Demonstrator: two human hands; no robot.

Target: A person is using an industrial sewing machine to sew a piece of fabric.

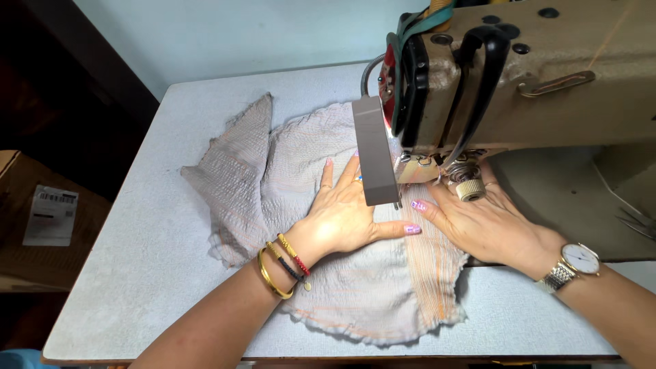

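Fingers: left hand (339, 217) and right hand (482, 222) spread flat on the crinkled grey fabric (287, 178).
Progress: most fabric lies left of the beige sewing machine (547, 82), apparently unsewn.

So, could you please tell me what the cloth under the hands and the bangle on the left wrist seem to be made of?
Cloth: looks like thin crinkled woven fabric, matte grey with faint orange lines. Bangle: likely polished gold-coloured metal, since it shines.

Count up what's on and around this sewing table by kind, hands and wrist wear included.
Hands: 2, left hand and right hand, both flat on the cloth
Grey crinkled cloth: 1
Sewing machine: 1
Bracelets: 3
Wristwatch: 1
Cardboard box: 1
Table: 1
Total: 10
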